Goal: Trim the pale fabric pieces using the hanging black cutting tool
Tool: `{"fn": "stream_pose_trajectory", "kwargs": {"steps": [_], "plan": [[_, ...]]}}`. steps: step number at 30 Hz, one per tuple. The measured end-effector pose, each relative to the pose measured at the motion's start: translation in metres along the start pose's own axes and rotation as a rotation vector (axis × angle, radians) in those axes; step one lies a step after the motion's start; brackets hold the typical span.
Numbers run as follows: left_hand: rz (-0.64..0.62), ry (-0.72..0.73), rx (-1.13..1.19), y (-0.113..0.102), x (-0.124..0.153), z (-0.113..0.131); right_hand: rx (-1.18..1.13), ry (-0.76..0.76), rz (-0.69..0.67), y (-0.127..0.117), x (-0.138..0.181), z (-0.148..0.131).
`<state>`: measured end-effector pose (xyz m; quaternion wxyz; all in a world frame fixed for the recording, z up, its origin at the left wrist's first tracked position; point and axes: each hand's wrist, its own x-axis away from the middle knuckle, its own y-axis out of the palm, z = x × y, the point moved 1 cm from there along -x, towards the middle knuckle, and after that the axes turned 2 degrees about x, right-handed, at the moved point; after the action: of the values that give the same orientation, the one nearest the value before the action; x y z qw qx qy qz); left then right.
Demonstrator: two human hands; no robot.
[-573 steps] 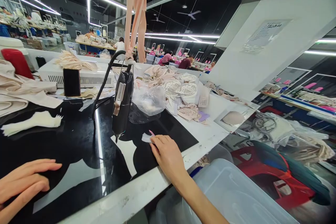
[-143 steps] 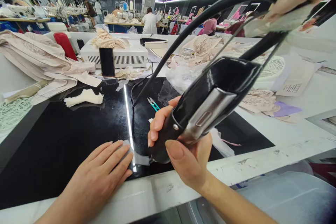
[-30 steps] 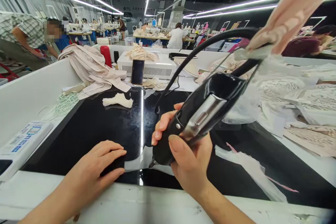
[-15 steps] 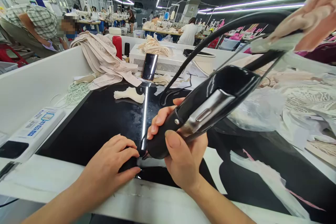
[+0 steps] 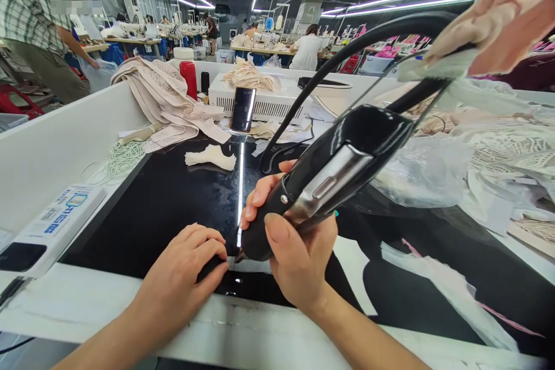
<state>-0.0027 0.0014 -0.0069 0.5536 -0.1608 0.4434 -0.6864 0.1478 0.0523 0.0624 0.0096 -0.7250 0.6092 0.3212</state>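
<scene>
My right hand is wrapped around a black corded handheld power tool with a silver lever along its side. The tool slants down to the left, its small brownish tip close above the glossy black table mat. Beside that tip, my left hand rests low with curled fingers, thumb and forefinger meeting. What they pinch, if anything, I cannot make out. A pale strip lies under the tip, partly hidden by the tool and my right hand. The thick black cable arcs up from the tool.
A white cut piece and a translucent strip lie right. Behind are a cream scrap, a phone and beige fabric. A white box stands left, plastic bags right. A person is beyond the left wall.
The view has shifted slightly. My left thumb and forefinger have come together near the tool's tip. The bending person at the left has straightened up and now holds a plastic bag.
</scene>
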Motion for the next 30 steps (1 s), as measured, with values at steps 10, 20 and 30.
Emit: {"fn": "stream_pose_trajectory", "kwargs": {"steps": [10, 20, 30], "plan": [[0.041, 0.002, -0.041, 0.0, 0.0, 0.0, 0.07, 0.019, -0.015, 0.004, -0.001, 0.0], [0.121, 0.32, -0.229, -0.004, 0.013, -0.001, 0.059, 0.033, -0.005, 0.006, -0.002, 0.0], [0.192, 0.341, -0.257, -0.001, 0.016, 0.0, 0.04, 0.015, 0.007, 0.009, -0.004, 0.003]]}}
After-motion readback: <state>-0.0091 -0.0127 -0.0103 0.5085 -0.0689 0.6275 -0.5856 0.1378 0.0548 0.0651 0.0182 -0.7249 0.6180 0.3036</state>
